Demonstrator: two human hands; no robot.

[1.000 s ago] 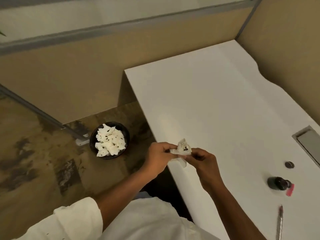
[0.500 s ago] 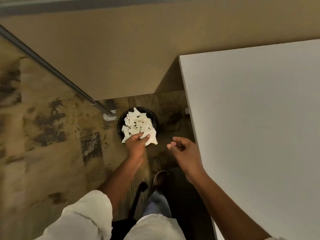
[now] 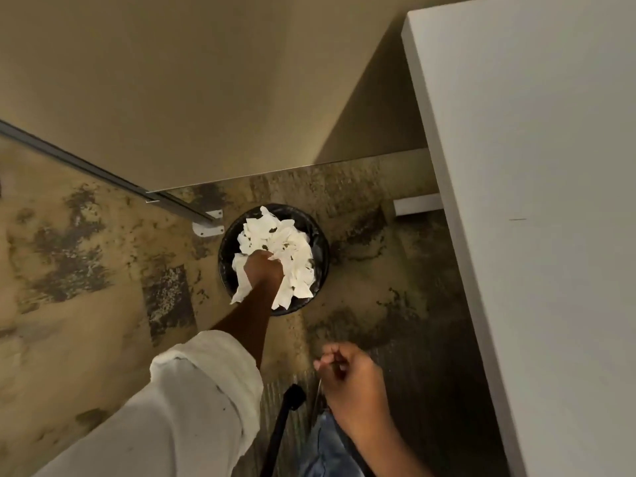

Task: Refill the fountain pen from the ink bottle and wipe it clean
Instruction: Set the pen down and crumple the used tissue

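Seen from above, a mottled tan and dark grey stone floor [image 3: 86,304] fills the left and middle of the view. A plain beige partition wall [image 3: 206,80] stands beyond it, and a smooth white tabletop [image 3: 550,166] runs down the right side. A rolled white fabric sleeve [image 3: 192,401] reaches up from the lower left. On the floor just below the partition stands a round black waste bin [image 3: 325,263], heaped with crumpled white paper tissues spotted with dark ink [image 3: 285,242]. Half a second ago the left hand [image 3: 263,270] held one stained tissue just above the bin's near edge. Now the arm is stretched straight down and the hand is sunk knuckles-up into the heap, with paper sticking out on both sides of the wrist. Its fingers are buried in the tissues, so it cannot be told whether they grip or have let go. The right hand [image 3: 354,380] has dropped lower in the view and hangs apart from the bin, above a blue denim trouser leg [image 3: 327,445]. Its fingers [image 3: 327,359] are loosely curled around nothing. A thin black pole [image 3: 282,428] stands beside that leg. The fountain pen and ink bottle, seen on the tabletop a second ago, now lie outside the view.
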